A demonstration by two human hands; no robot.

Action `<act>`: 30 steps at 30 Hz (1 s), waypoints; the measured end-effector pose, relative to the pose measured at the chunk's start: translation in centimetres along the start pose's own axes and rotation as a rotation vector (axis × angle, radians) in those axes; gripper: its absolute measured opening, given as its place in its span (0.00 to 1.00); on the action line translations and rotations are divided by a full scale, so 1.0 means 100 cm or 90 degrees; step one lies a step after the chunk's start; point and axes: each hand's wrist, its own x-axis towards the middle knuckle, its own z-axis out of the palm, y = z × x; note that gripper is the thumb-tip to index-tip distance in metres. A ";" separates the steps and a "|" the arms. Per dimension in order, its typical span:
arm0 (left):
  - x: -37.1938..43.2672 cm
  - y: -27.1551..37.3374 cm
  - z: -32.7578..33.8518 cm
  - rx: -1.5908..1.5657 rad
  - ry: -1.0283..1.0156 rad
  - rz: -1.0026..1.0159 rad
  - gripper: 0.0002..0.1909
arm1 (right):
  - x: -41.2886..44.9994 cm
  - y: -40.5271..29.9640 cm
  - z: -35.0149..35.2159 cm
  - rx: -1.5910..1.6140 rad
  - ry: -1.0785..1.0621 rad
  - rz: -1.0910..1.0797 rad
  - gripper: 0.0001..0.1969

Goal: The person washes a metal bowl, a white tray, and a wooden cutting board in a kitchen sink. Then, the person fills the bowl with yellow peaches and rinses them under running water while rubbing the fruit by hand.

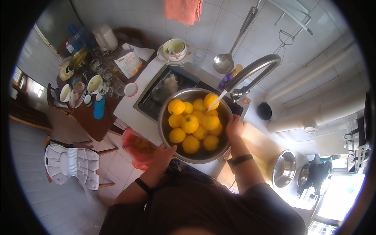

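A large stainless steel basin [195,157] holds several yellow-orange citrus fruits [190,124]. Its near left rim is gripped by my left hand [164,156], thumb over the edge. On the right side, my right hand [235,127] grips the rim. Water [217,100] runs from a curved metal faucet [253,69] onto the fruits near the back right. The basin covers part of a dark sink [185,77], in which a clear glass vessel [160,93] and a pale, crumpled item [171,83] show.
Left of my left hand hangs a red plastic bag [138,149]. Stacked bowls [174,50] and a glass [199,58] stand behind the sink. A wooden board [255,144] and another metal basin [284,169] lie right. Glassware [113,82] crowds the brown table [95,127]. A ladle [223,63] hangs behind.
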 end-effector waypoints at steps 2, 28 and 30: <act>-0.001 0.008 -0.010 0.075 -0.012 -0.029 0.14 | 0.008 0.001 0.003 0.018 -0.012 -0.025 0.11; -0.002 0.000 -0.023 -0.078 0.084 0.028 0.18 | 0.014 -0.010 -0.003 0.037 -0.182 -0.020 0.17; -0.011 -0.003 -0.021 -0.137 0.077 0.010 0.18 | 0.013 -0.010 0.003 0.068 -0.155 -0.041 0.17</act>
